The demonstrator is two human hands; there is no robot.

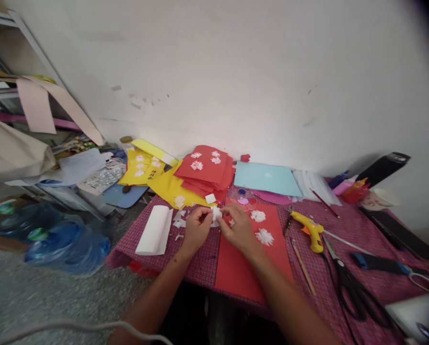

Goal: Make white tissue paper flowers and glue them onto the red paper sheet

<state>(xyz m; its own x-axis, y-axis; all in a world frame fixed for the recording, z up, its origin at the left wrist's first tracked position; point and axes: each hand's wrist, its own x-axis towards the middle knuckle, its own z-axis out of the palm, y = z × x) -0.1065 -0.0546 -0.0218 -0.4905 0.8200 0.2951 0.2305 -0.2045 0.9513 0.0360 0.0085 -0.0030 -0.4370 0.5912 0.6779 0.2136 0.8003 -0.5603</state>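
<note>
Between my left hand (197, 229) and my right hand (238, 228) is a small white paper flower (216, 212), pinched by the fingertips of both. Beneath my right hand lies a red paper sheet (236, 278), with white paper flowers (263, 236) on its right side. Left of my hands are loose white paper scraps (179, 221) and a folded stack of white paper (153, 231). A small white square (210, 198) rests just beyond my fingers, at the foot of a pile of red sheets (209, 167) with white flowers on top.
On the right lie a yellow glue gun (312, 231), black scissors (354, 287), a wooden stick (304, 268) and a blue-handled tool (377, 263). Light blue sheets (266, 178) sit by the wall. Yellow sheets (142, 167) are at the back left. Water bottles (68, 247) stand on the floor.
</note>
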